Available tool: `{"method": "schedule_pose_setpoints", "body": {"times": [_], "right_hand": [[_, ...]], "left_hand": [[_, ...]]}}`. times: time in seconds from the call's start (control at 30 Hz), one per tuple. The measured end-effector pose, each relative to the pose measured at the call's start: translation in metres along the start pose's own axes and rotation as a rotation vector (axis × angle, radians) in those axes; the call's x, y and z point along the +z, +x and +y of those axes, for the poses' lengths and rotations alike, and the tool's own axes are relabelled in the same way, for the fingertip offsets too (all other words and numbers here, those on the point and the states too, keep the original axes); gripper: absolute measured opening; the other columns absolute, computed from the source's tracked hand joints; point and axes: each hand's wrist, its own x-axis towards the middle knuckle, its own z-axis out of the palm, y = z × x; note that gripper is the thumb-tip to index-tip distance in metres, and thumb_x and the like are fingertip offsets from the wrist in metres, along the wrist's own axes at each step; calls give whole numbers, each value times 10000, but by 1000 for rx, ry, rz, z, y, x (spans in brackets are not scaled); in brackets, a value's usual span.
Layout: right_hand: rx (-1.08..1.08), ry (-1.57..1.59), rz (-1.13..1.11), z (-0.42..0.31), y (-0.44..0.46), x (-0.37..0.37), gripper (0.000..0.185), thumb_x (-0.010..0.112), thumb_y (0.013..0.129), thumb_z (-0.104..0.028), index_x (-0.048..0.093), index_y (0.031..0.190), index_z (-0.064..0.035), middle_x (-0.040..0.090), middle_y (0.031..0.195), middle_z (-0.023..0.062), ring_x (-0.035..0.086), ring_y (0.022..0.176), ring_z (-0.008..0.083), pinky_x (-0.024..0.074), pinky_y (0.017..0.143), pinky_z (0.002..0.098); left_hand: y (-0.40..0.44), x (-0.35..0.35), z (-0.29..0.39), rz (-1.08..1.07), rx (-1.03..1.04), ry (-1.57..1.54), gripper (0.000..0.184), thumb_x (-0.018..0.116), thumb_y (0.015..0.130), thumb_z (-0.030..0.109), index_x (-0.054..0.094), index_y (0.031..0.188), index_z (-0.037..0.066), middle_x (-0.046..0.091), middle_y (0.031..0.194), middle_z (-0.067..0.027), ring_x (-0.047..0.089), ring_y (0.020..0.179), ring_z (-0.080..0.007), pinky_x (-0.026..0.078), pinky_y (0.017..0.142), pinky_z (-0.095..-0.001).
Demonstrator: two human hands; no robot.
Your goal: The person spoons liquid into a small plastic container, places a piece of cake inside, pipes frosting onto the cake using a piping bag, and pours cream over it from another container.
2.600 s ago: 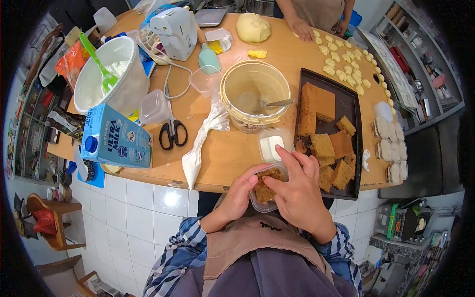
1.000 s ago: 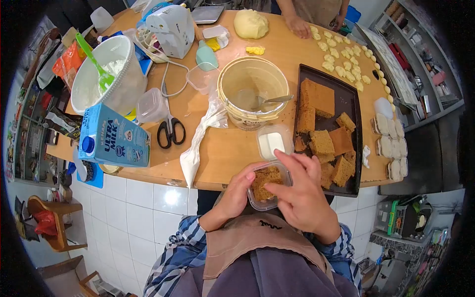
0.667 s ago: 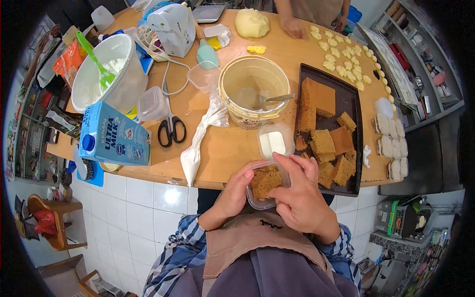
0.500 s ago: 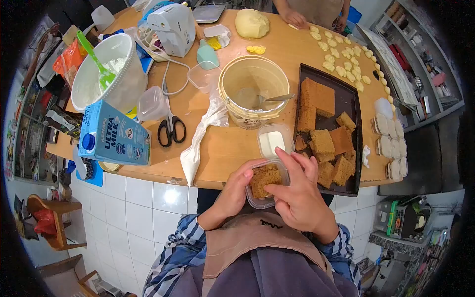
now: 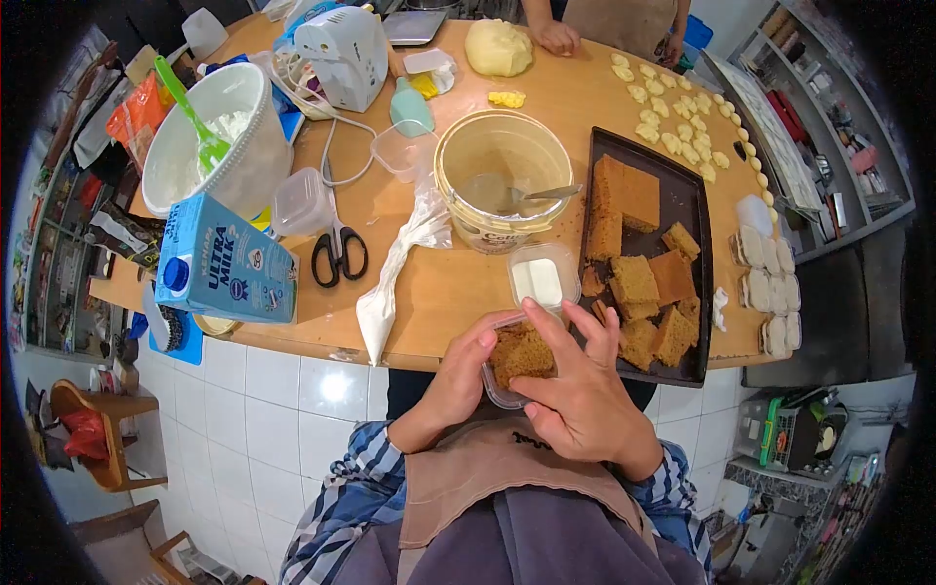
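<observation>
A small clear plastic container (image 5: 499, 398) with brown sponge cake (image 5: 523, 357) inside is in my left hand (image 5: 454, 385), whose thumb lies along the rim. My right hand (image 5: 585, 400) reaches over it with fingers apart, a fingertip touching the cake. Part of the cake is hidden beneath that hand. Just beyond stands a second clear container with a smooth white filling (image 5: 536, 281). On the right, a dark baking tray (image 5: 681, 200) carries a large sponge block (image 5: 634, 193) and several cut pieces (image 5: 673, 278).
A tub (image 5: 502, 146) with a spoon, a piping bag (image 5: 390, 302), scissors (image 5: 339, 258), a milk carton (image 5: 229, 263) and a white bowl (image 5: 249, 146) stand leftward. Dough (image 5: 497, 49), dough pieces (image 5: 673, 107) and filled containers (image 5: 765, 288) lie farther off. Another person's hand (image 5: 558, 37) rests on the table.
My right hand's fingers have shifted slightly left and spread across the container. The other person's hand has drawn back from the dough pieces toward the dough ball.
</observation>
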Motion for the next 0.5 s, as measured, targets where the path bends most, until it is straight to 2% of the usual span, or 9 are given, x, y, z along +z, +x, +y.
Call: {"method": "schedule_pose_setpoints", "body": {"times": [0.17,0.23,0.33,0.37,0.5], "right_hand": [[-1,-11,30,-2,2,2,226,566,688,-233,661,848,-105,268,1394,149,238,1208,402,82,944,642],[10,18,81,3,1,-1,224,572,674,-206,659,850,-101,300,1373,163,268,1190,404,109,944,630],[53,84,351,19,-4,-2,240,579,647,-164,654,859,-81,350,1332,176,312,1154,406,161,942,603],[44,37,373,19,-4,-4,252,580,633,-132,648,864,-59,375,1307,177,336,1133,400,198,936,582],[100,-132,235,4,-3,-4,243,579,649,-162,644,861,-62,357,1327,157,316,1155,380,177,940,604]], "left_hand": [[-1,1,1,9,31,89,482,311,933,339,441,1198,-42,506,1170,-137,468,1097,-186,336,949,-303],[-2,1,3,7,-7,26,481,310,934,336,442,1195,-45,511,1161,-135,473,1089,-185,339,945,-302],[-3,-1,1,29,-32,-36,481,311,934,334,441,1192,-51,516,1152,-133,477,1080,-182,342,940,-298],[-3,-1,1,35,-36,-51,481,312,933,333,440,1191,-52,517,1149,-133,478,1077,-182,343,938,-297],[-2,2,1,52,-14,14,487,332,932,342,431,1196,-55,515,1149,-129,475,1074,-178,344,934,-290]]}}
